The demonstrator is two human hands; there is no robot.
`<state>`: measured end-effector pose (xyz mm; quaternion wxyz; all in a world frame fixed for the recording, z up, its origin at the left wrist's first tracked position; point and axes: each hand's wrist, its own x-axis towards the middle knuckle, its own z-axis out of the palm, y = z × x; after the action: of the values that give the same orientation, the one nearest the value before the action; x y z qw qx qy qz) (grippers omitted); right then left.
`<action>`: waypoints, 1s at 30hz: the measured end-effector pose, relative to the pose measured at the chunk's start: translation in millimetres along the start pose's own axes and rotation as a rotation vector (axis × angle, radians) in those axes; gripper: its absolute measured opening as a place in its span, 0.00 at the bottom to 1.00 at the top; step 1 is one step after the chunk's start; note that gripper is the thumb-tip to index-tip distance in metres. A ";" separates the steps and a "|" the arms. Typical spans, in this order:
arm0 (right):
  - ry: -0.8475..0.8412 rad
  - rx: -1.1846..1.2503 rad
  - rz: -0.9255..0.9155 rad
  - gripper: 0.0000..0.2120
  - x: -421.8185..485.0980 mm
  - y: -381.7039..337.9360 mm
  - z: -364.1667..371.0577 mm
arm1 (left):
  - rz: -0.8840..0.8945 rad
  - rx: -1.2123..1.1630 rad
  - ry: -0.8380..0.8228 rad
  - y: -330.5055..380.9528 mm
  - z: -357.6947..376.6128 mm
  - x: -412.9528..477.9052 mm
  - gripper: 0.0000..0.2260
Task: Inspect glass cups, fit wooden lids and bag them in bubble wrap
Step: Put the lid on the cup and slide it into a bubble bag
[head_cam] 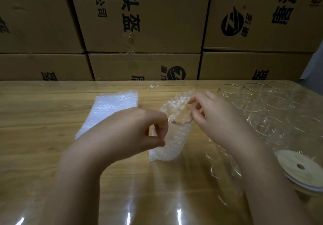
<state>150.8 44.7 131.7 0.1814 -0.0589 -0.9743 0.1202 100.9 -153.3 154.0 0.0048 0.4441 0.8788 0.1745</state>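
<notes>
- The left hand point(129, 132) is curled, thumb and forefinger pressed together on the left edge of a bubble wrap bag point(172, 140), just below its mouth; the other fingers are folded into the palm.
- The right hand point(216, 118) pinches the opposite side of the mouth between thumb and fingertips and holds that edge higher, so the opening gapes towards the camera.
- The bubble wrap bag stands upright on the table point(43, 116) between the two hands. It is translucent white, covered in small bubbles, and its bottom rests on the tabletop.
- A glass cup point(181, 123) sits inside the bag. Only the curved near part of its clear rim shows at the mouth; the body is blurred behind the wrap. A tan patch shows inside the opening, and I cannot tell whether it is a lid.
- A flat pile of bubble wrap bags point(108, 109) lies to the left, behind the left hand.
- To the right, beyond the right hand, a cluster of empty glass cups point(251, 105) stands mouth up, close together.
- Near the right edge, beside the right forearm, lies a round wooden lid point(293, 161) with a small hole and a white ring beneath its rim.
- A clear, glossy sheet point(157, 198) covers the wood-grain table and catches light.
- Printed cardboard boxes point(157, 23) are stacked behind the table.
</notes>
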 end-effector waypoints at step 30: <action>0.191 0.328 -0.026 0.06 1.6 -3.7 0.1 | -0.214 0.164 0.043 -25.4 15.6 14.9 0.10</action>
<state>149.0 41.4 133.1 0.2818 -0.0272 -0.9206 0.2688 74.6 -150.7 133.7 -0.0315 0.3428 0.9324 0.1101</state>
